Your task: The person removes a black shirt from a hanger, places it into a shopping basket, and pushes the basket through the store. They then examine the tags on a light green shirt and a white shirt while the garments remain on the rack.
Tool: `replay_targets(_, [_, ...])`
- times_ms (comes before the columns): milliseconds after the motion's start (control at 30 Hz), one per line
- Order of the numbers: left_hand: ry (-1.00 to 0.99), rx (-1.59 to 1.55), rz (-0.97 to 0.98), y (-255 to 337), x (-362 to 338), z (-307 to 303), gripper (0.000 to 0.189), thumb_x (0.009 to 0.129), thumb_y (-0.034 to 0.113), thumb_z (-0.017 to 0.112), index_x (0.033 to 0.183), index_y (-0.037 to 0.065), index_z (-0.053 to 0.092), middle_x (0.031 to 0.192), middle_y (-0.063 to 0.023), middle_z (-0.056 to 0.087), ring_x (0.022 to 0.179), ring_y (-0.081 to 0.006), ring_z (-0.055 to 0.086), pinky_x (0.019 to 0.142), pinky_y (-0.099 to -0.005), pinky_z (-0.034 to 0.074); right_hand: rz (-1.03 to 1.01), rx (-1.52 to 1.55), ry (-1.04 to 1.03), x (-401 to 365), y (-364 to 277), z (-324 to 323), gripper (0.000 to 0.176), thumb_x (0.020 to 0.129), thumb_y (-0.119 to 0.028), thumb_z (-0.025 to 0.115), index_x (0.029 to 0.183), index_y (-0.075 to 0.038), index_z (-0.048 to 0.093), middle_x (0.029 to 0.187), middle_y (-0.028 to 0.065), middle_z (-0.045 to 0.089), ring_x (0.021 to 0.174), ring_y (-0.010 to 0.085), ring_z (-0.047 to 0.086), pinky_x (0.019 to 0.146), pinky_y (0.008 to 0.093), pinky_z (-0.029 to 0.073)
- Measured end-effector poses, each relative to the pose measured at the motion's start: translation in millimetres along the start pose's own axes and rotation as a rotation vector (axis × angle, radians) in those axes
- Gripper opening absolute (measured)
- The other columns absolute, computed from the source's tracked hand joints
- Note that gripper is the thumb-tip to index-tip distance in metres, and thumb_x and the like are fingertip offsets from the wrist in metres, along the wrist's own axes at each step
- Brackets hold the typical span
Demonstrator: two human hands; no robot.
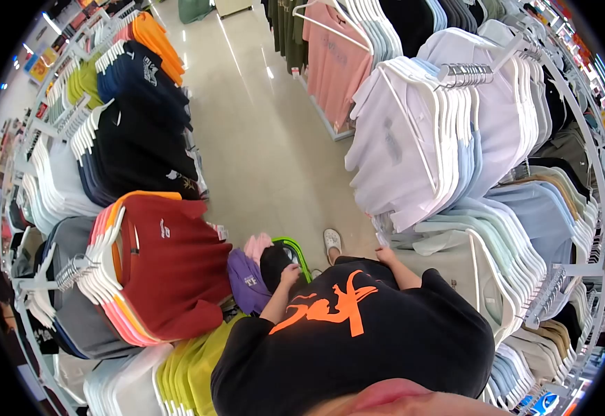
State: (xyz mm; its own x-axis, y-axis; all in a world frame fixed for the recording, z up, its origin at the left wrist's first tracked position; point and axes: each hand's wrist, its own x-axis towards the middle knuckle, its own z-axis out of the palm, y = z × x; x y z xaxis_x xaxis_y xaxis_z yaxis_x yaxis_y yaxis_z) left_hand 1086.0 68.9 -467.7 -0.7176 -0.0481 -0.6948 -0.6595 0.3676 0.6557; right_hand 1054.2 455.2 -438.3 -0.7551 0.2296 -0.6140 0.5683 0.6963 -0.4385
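My left hand (291, 273) is at the edge of a black garment (273, 267), beside a bright green basket rim (295, 251). Its fingers look curled, but what they hold is too small to make out. A purple garment (248, 282) and a pink one (257, 245) lie against the black cloth. On the other side, my right hand (386, 255) reaches up to a small whitish tag (380, 240) below a hanging lavender shirt (394, 139). Its fingertips appear pinched on the tag.
Clothes racks flank a tiled aisle (261, 132). On the left hang a dark red sweatshirt (167, 256), black shirts (143, 149) and yellow-green garments (195, 357). Pale green shirts (469, 222) and a pink shirt (334, 59) hang on the right. A metal rack rail (590, 139) curves alongside.
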Motion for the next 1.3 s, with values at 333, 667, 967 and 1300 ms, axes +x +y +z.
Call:
replay_targets(333, [-0.08, 0.265, 0.346, -43.8, 107.8, 6.1, 0.035, 0.073, 0.031, 0.055, 0.099, 0.01, 0.06, 0.091, -0.0106, 0.061, 0.085, -0.0243, 0.059, 0.074, -0.0315, 0.044, -0.279, 0.007, -0.126, 78.5, -91.4, -42.1, 0.03, 0.071, -0.019, 0.048, 0.096, -0.005, 0.058, 0.068, 0.0094, 0.06, 0.062, 0.0173, 0.056, 0.059, 0.0299, 0.044])
replay_targets(667, [0.181, 0.178, -0.136, 73.4, 96.9, -95.7, 0.027, 0.077, 0.025, 0.054, 0.097, 0.008, 0.06, 0.089, -0.0112, 0.062, 0.082, -0.0226, 0.059, 0.071, -0.0312, 0.045, -0.082, 0.217, 0.001, 130.7, -83.7, -57.3, 0.027, 0.076, -0.017, 0.048, 0.1, -0.006, 0.055, 0.07, 0.0048, 0.059, 0.063, 0.0137, 0.055, 0.059, 0.0272, 0.043])
replay_targets(967, [-0.178, 0.589, 0.277, 144.5, 284.3, -114.3, 0.026, 0.078, 0.023, 0.052, 0.097, 0.005, 0.059, 0.086, -0.0122, 0.062, 0.079, -0.0204, 0.059, 0.069, -0.0309, 0.045, 0.142, 0.234, 0.312, 93.9, -65.7, -30.2, 0.033, 0.07, -0.012, 0.047, 0.102, -0.006, 0.056, 0.071, 0.0076, 0.062, 0.067, 0.0144, 0.058, 0.062, 0.0274, 0.046])
replay_targets(1300, [-0.57, 1.032, 0.332, 428.2, 371.5, -145.7, 0.025, 0.077, 0.018, 0.045, 0.098, 0.009, 0.056, 0.071, -0.0041, 0.058, 0.053, -0.0132, 0.051, 0.043, -0.027, 0.042, 0.759, 0.845, 0.652, 26.4, -199.9, 97.2, 0.026, 0.075, -0.018, 0.046, 0.094, -0.01, 0.061, 0.093, 0.0166, 0.06, 0.091, 0.0305, 0.056, 0.081, 0.0359, 0.043])
